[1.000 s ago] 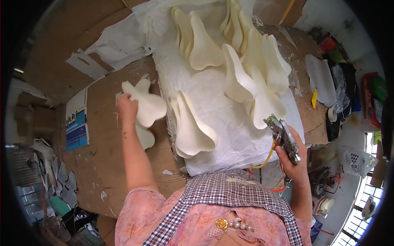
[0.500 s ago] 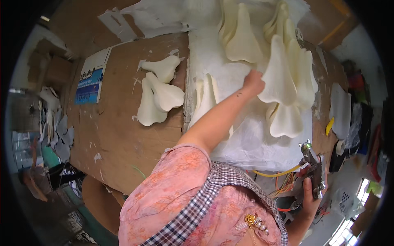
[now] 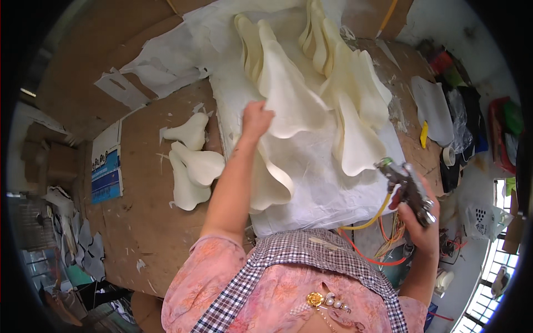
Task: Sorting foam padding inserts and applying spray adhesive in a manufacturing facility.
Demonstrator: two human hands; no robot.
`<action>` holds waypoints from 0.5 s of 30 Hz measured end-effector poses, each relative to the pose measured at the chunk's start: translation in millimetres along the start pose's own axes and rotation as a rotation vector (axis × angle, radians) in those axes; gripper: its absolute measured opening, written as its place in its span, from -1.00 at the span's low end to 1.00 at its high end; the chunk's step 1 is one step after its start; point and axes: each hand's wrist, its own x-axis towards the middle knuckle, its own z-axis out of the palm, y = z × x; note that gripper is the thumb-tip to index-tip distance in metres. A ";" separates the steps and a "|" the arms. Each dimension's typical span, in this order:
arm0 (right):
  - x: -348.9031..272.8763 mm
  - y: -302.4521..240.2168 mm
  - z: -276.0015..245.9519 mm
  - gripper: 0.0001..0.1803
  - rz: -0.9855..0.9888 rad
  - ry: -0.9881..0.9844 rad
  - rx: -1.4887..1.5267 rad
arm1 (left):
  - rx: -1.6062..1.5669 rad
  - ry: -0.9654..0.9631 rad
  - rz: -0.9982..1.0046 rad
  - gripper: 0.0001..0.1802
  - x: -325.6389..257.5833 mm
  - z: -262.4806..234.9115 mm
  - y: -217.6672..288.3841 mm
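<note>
My left hand (image 3: 258, 120) is closed at the left edge of a cream foam bicycle-saddle pad (image 3: 291, 97), its fingertips partly hidden. That pad lies in front of a standing row of similar pads (image 3: 251, 44). My right hand (image 3: 421, 219) grips a dark metal spray gun (image 3: 408, 191) near the front right of the covered table; its nozzle end is greenish. Close by the gun, another saddle pad (image 3: 358, 141) leans at the front of the right-hand row (image 3: 363, 83). Below my left hand, more pads (image 3: 272, 180) stand partly behind my forearm.
White sheeting (image 3: 327, 194) covers the work surface, with brown cardboard (image 3: 144, 222) to its left. Several saddle pads (image 3: 194, 166) lie on that cardboard. A yellow hose (image 3: 375, 219) and orange cables (image 3: 391, 238) hang at the front right. A red bin (image 3: 502, 136) is far right.
My left hand has moved left with a pad from the right-hand row to the left one. The spray gun has come up and inward over the table's edge. The view has shifted.
</note>
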 end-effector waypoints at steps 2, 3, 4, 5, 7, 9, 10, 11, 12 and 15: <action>16.0 14.2 10.6 -0.43 0.064 -0.070 -0.063 | 0.063 0.146 0.064 -0.71 1.5 -62.2 -27.9; 22.1 13.1 16.2 -0.42 0.011 -0.062 -0.049 | 0.075 0.202 0.080 -0.71 3.6 -85.6 -35.3; 27.6 7.7 20.0 -0.42 0.008 -0.062 -0.047 | 0.053 0.277 -0.019 -0.71 5.2 -97.1 -32.3; 32.2 -0.4 21.6 -0.43 -0.024 0.021 -0.013 | 0.042 0.292 -0.050 -0.71 10.8 -98.3 -28.3; 37.4 -9.0 25.4 -0.43 -0.129 0.152 0.076 | 0.041 0.325 -0.083 -0.71 28.8 -102.2 -34.2; 36.8 -13.1 23.8 -0.41 -0.152 0.212 0.174 | 0.020 0.261 -0.037 -0.71 55.4 -81.8 -46.7; 36.3 -12.7 22.4 -0.39 -0.161 0.267 0.221 | 0.108 0.255 0.006 -0.69 62.0 -65.2 -27.4; 35.3 -12.0 19.1 -0.39 -0.137 0.220 0.170 | 0.089 0.250 0.006 -0.67 75.4 -40.8 -22.6; 33.3 -10.9 14.5 -0.39 -0.114 0.171 0.122 | 0.082 0.243 0.008 -0.67 84.7 -22.3 -13.7; 24.5 0.3 4.3 -0.42 0.008 0.022 -0.012 | 0.062 0.088 -0.086 -0.65 107.5 28.5 2.5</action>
